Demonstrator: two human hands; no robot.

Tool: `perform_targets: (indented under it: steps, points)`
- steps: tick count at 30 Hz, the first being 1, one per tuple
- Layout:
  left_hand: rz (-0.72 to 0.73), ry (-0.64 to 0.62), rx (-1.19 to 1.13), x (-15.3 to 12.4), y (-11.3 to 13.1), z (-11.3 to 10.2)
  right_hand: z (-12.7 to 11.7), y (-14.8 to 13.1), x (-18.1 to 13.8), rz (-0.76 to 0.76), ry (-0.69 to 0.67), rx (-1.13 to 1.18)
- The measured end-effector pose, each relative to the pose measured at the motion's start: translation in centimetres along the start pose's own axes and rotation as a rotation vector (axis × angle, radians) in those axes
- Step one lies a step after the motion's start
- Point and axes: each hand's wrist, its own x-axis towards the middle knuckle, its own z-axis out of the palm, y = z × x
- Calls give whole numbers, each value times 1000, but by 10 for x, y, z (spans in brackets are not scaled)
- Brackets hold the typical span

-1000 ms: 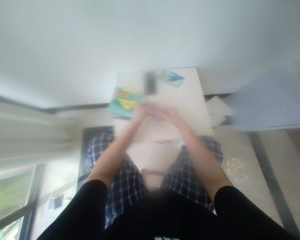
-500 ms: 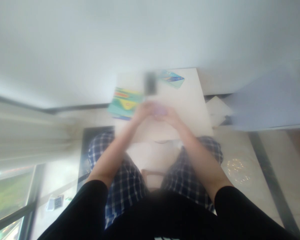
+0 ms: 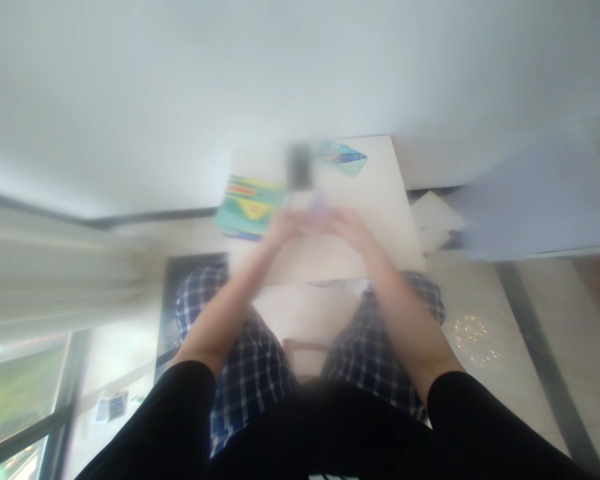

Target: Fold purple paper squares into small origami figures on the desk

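Blurred in the head view, a small pale purple thing (image 3: 319,206) is held between my hands above the white table; its kind is too smeared to make out. My left hand (image 3: 289,224) has its fingers closed at the near left side of it. From the other side my right hand (image 3: 346,223) closes on it with bent fingers. A green and yellow printed packet or booklet (image 3: 253,207) lies beside my left hand. Beyond the hands is a dark, blurred rectangular object (image 3: 299,167).
A blue-green printed sheet or packet (image 3: 345,158) lies at the far side of the white table (image 3: 385,200). A wall (image 3: 300,67) rises behind it. To the right stands a pale lilac surface (image 3: 540,207). My knees are at the near edge.
The purple thing has shifted slightly up and looks smaller between the fingers. My right hand has moved a little to the right, so the hands are slightly further apart.
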Motion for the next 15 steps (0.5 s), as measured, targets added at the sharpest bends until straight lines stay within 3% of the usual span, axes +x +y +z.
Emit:
perform_targets:
  steps: [5, 10, 15]
  points:
    - [-20, 38, 6, -6, 4, -3, -2, 0, 1, 6, 87, -109]
    - [-27, -31, -106, -4, 3, -1, 2, 0, 1, -22, 196, -178]
    - [-10, -69, -65, -2, 1, 1, 6, 1, 1, -62, 232, -220]
